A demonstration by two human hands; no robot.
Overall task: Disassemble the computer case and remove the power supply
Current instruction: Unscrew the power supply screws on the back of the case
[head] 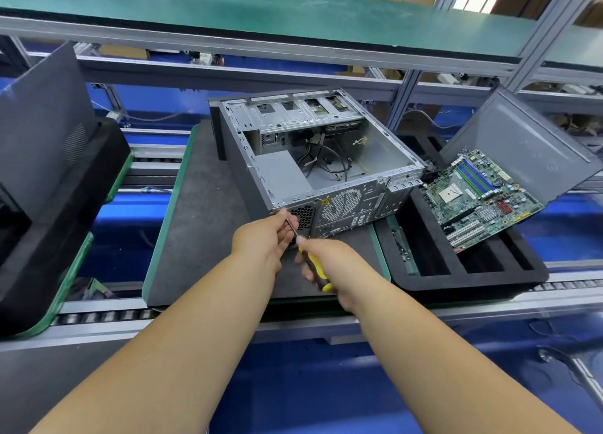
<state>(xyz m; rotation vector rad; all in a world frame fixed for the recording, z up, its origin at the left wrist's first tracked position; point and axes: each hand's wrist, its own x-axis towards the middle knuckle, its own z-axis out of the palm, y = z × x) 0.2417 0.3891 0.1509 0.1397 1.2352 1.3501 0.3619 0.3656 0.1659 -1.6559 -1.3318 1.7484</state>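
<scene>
Head view, left to right: a dark foam tray fills the left edge; the grey pad beside it lies bare. At centre the left hand pinches the shaft of the screwdriver against the computer case rear corner, by the power supply. The right hand grips the yellow handle. A slipped tip could jab the left fingers. The motherboard at right crowds that side.
</scene>
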